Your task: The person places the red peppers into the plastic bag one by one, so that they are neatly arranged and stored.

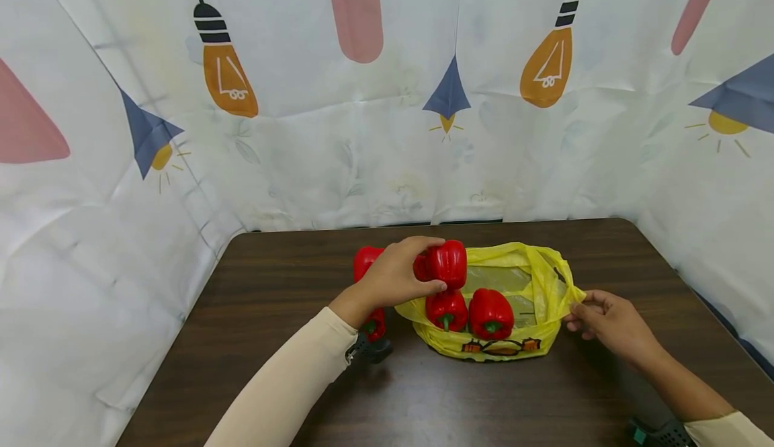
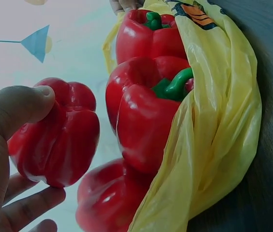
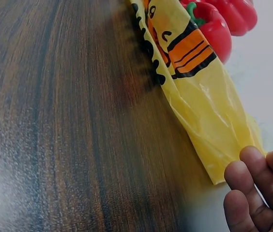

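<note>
My left hand [image 1: 396,273] grips a red bell pepper [image 1: 449,264] over the left side of a yellow plastic bag [image 1: 547,279]. In the left wrist view, thumb and fingers hold that bell pepper [image 2: 56,140] from opposite sides. Two more red peppers, one on the left [image 1: 446,310] and one on the right [image 1: 491,314], sit at the bag's front with green stems facing me. My right hand [image 1: 611,319] pinches the bag's right edge between thumb and fingers. From the right wrist, the yellow bag [image 3: 214,111] stretches toward the fingertips.
Left of the bag, partly hidden by my left hand and wrist, are a red pepper farther back [image 1: 365,260] and another nearer me [image 1: 375,324]. All this is on a dark wooden table [image 1: 272,286]. Behind it hangs a white printed cloth [image 1: 387,165].
</note>
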Available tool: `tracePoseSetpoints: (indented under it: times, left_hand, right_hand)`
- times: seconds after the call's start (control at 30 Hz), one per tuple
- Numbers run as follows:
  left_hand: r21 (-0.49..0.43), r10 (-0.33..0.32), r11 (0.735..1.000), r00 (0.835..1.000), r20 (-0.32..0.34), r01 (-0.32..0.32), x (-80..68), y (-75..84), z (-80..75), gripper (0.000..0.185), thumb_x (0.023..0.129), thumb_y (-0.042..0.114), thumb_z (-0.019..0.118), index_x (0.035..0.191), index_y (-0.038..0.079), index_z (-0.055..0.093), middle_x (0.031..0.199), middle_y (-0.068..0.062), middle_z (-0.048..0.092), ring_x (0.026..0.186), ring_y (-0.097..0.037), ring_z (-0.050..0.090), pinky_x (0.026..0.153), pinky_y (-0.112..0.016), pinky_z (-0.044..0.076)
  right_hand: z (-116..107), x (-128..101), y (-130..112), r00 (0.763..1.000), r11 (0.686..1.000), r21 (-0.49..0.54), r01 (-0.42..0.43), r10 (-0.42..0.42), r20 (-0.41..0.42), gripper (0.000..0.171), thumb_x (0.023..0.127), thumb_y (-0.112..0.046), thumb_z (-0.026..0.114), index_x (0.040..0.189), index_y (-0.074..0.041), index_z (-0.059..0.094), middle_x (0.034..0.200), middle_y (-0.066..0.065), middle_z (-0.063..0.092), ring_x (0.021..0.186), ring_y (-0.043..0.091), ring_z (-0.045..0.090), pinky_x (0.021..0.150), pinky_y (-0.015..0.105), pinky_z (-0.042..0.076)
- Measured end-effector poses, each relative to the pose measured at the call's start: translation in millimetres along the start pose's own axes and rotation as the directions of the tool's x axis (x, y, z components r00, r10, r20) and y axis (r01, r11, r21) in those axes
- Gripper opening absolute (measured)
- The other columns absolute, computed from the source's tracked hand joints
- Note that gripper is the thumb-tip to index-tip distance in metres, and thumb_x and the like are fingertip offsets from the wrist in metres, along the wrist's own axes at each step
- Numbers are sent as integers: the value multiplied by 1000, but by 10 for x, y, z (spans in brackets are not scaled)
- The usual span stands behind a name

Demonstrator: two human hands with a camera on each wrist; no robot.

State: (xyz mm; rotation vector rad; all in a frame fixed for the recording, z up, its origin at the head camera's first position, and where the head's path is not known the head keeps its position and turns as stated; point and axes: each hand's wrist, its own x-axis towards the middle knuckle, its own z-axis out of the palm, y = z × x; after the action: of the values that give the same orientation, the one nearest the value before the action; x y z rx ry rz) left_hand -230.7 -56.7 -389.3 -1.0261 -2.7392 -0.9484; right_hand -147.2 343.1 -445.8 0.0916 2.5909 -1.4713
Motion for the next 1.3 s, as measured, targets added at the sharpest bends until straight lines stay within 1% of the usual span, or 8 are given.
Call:
tracePoseSetpoints:
  times: [0.17,0.4,0.6,0.77,0.9,1.0,1.13,1.3]
  left_hand:
    - [6,7,1000,1000,-1,-7,68,18,35,72,84,39,83,146,19,54,141,3,58,118,-19,58,90,-36,56]
    - [5,16,1000,1000,16,-16,142,58,90,73,84,38,84,147,18,54,141,2,58,117,-18,59,90,-34,56]
    - [42,29,999,999,19,-30,226,69,148,70,85,39,82,146,19,54,141,3,58,116,-18,59,92,-33,55]
    - [69,41,997,999,26,-43,273,50,186,70,85,40,81,146,19,54,142,3,58,119,-19,59,103,-39,49]
    - [88,30,996,999,29,-32,293,35,208,71,85,40,81,147,20,54,142,3,58,121,-17,58,109,-44,42]
    - [90,24,996,999,29,-26,301,34,223,71,84,40,82,146,20,55,142,3,59,120,-17,58,105,-41,47]
    - [75,31,997,999,28,-33,313,55,236,71,83,38,83,146,19,55,141,2,59,118,-19,59,94,-34,54]
    - [68,38,997,999,32,-40,329,84,249,72,83,39,83,146,20,55,140,3,60,116,-16,59,90,-30,55]
  right_hand:
    - [2,-4,-3,1000,1000,5,-4,4,-1,46,108,-26,55,133,12,51,101,13,75,87,19,72,70,36,60]
    - [8,-5,-13,1000,1000,-2,-3,3,6,46,108,-28,55,132,11,51,100,13,75,87,19,72,71,36,60]
    - [9,7,-6,1000,1000,-1,-5,5,8,47,108,-28,55,133,12,50,101,13,75,87,19,72,71,36,60]
    - [10,11,5,1000,1000,-5,-2,2,8,48,108,-28,55,134,11,50,101,13,75,88,19,72,71,36,60]
    - [9,7,3,1000,1000,-2,2,-2,4,48,108,-28,55,135,12,50,101,13,75,87,20,72,71,36,60]
    - [9,4,-2,1000,1000,1,5,-5,3,48,108,-28,55,134,12,50,101,13,75,87,20,72,71,36,59]
    - [11,-1,-10,1000,1000,6,9,-9,1,47,108,-27,56,134,12,50,101,13,75,87,20,72,71,36,59]
    - [13,-5,-17,1000,1000,5,9,-9,-2,46,108,-26,56,133,12,50,101,13,75,87,19,72,71,36,60]
